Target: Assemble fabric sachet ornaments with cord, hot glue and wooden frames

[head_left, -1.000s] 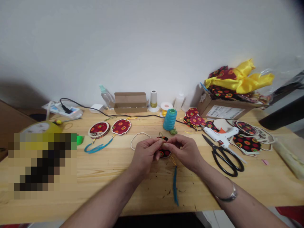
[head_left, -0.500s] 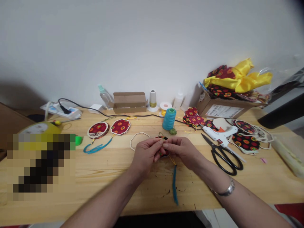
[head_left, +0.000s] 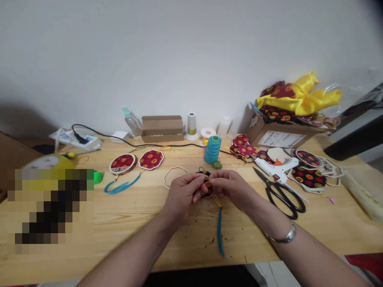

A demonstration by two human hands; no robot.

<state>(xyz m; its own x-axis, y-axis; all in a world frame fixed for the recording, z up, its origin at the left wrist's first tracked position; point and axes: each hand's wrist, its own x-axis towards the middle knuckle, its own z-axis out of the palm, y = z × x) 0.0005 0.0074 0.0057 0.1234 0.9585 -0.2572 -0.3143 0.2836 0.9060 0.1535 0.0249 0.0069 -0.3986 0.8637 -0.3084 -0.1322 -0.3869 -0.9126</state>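
Note:
At the middle of the table both hands pinch close together over a dark patterned fabric ornament [head_left: 206, 192]. My left hand [head_left: 187, 189] has thumb and fingers pressed together; what lies between them is too small to name. Just right of it, my right hand [head_left: 229, 185] is pinched too, its tips a little apart from the left ones, and its hold is also unclear. A green cord loop shows behind the fingers at the ornament's top. From its lower edge a yellow cord and a blue tassel [head_left: 220, 233] hang toward me on the wood.
A blue thread cone [head_left: 213, 149] stands behind the hands, a pale frame [head_left: 167, 178] to their left. Black scissors [head_left: 281, 191] and a white glue gun [head_left: 277, 169] lie right. Two red ornaments [head_left: 151, 159] lie left; a cardboard box [head_left: 275, 135] of fabric is back right.
My right hand has moved slightly right, away from the left fingertips, and more of the dark fabric shows between the hands. The left hand keeps its pinch.

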